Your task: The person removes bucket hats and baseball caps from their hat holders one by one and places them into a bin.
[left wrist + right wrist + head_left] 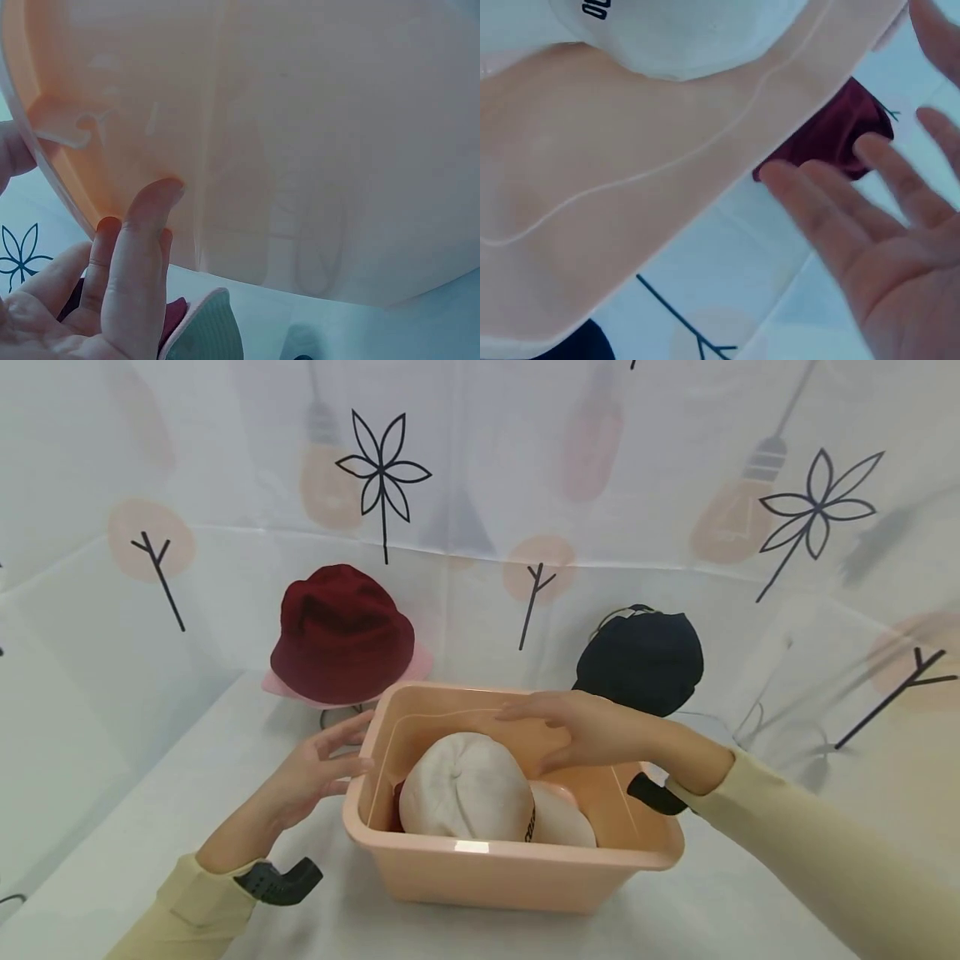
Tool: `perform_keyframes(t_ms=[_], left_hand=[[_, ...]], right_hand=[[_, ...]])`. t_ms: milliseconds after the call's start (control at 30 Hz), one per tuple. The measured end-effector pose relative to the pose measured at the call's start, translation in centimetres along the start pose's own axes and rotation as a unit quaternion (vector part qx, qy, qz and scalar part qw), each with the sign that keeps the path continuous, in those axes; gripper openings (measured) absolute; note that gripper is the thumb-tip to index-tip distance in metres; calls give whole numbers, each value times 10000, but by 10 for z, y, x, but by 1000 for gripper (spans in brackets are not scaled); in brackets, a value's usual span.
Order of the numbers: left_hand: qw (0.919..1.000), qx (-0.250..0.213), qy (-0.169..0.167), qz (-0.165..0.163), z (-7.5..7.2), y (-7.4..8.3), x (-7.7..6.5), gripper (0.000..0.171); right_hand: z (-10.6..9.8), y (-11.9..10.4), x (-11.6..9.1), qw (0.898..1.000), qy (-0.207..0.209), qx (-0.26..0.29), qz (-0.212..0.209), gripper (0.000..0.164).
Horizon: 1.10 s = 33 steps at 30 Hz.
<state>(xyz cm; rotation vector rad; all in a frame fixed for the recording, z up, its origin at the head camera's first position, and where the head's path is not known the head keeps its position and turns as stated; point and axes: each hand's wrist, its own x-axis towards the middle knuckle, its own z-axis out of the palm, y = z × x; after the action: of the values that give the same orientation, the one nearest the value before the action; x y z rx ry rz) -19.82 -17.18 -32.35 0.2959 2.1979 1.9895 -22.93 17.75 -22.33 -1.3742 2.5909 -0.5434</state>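
Observation:
A peach plastic basin (495,877) stands on the table in the head view. Inside it lies a white cap (467,789) with dark lettering, its brim to the right, and a bit of dark red cloth shows at its left. My left hand (300,781) touches the basin's left side; in the left wrist view its fingers (142,225) lie against the outer wall. My right hand (592,731) hovers over the basin's back right part, fingers spread and relaxed, holding nothing. The right wrist view shows these fingers (817,202) apart from the white cap.
Behind the basin at left, a dark red bucket hat (341,635) sits over a pink brim (420,662). A dark navy cap (641,660) stands at the back right. A printed curtain (465,468) hangs behind the white table (315,918).

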Motion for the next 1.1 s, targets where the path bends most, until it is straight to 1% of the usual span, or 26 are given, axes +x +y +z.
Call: perform_keyframes(t_ms=[100, 200, 300, 467, 567, 667, 767, 867, 1100], left_hand=[[10000, -21, -34, 44, 0, -1, 0, 71], [9999, -18, -53, 95, 0, -2, 0, 70], [9999, -4, -42, 108, 0, -2, 1, 70], [10000, -26, -28, 89, 0, -2, 1, 69], [10000, -20, -29, 83, 0, -3, 1, 69], [10000, -8, -16, 80, 1, -3, 1, 69], [10000, 12, -20, 84, 1, -3, 0, 70], [9999, 18, -46, 116, 0, -4, 1, 69], [9999, -20, -54, 156, 0, -5, 3, 69]], right_hand=[[-3, 0, -11, 9996, 259, 107, 87, 65], [-4, 2, -21, 9985, 511, 67, 180, 62], [-5, 3, -33, 9959, 872, -23, 233, 59], [-4, 2, -52, 9884, 1490, -201, 224, 57], [-3, 3, -62, 9838, 1770, -238, 140, 55], [-1, 4, -71, 9786, 2030, -322, 144, 55], [1, 6, -78, 9723, 2285, -416, 270, 56], [3, 9, -85, 9653, 2498, -533, 549, 55], [8, 18, -98, 9515, 2905, -401, 934, 51]])
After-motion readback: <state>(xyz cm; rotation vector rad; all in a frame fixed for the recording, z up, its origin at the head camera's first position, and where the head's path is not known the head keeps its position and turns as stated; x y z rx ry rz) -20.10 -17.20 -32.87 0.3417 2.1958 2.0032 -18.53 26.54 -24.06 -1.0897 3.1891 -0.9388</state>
